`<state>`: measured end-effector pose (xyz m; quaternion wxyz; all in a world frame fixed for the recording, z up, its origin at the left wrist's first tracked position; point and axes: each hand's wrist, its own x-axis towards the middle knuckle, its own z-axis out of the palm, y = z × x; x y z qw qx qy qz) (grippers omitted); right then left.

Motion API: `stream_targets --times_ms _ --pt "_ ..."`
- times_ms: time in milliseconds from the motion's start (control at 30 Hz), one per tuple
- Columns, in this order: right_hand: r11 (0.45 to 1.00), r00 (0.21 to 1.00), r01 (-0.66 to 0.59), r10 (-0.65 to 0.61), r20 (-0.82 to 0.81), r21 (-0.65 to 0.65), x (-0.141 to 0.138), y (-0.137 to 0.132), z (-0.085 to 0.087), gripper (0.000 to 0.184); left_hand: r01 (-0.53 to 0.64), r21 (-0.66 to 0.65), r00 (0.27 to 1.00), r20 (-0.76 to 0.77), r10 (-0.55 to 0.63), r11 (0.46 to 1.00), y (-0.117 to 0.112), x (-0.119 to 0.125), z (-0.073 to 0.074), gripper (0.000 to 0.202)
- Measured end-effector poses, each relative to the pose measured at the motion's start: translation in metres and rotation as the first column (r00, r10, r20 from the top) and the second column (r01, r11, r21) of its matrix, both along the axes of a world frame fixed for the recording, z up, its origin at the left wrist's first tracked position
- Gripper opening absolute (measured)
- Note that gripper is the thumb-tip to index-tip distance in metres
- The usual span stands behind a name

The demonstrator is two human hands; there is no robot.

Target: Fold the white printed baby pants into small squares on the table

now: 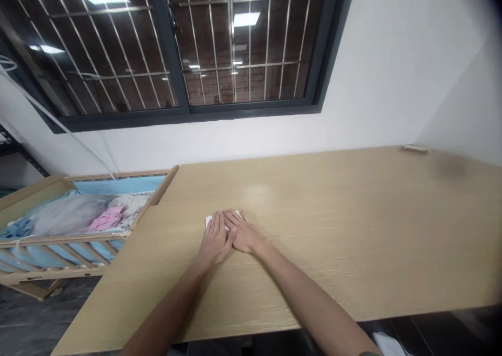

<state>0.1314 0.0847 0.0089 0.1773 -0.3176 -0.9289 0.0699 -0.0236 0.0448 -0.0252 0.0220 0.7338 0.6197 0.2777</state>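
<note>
A small white sheet [208, 220] lies on the wooden tabletop [298, 272], left of its middle; whether it is paper or cloth I cannot tell. My left hand [215, 239] rests flat on the sheet, fingers stretched forward. Against it lies my right hand [243, 234], also flat, its fingers slanting to the left over the sheet's right part. The two hands touch at the thumbs and fingertips. Most of the sheet is hidden under them, with only its left and upper right corners showing.
At the left stands a wooden crib [94, 236] with blue lining, bedding and a pink cloth [107, 218]. A barred window [243, 47] is above the table. A thin white item [414, 148] lies at the far right corner. Another white object [388, 344] is below the front edge.
</note>
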Motion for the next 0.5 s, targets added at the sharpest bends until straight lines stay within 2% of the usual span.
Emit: stream_targets --times_ms 233,367,500 --pt "0.988 0.997 0.077 -0.074 0.026 -0.133 0.002 0.002 0.002 0.066 -0.081 -0.021 0.984 -0.163 0.076 0.997 0.000 -0.018 -0.006 0.079" --pt "0.960 0.990 0.141 -0.132 0.050 -0.240 0.011 0.004 0.007 0.076 -0.135 0.009 0.974 -0.181 0.134 0.991 0.000 -0.028 -0.015 0.082" --pt "0.926 0.979 0.201 -0.184 0.082 -0.319 0.024 0.008 0.013 0.084 -0.106 0.069 0.978 -0.175 0.116 0.992 0.000 -0.032 -0.015 0.082"
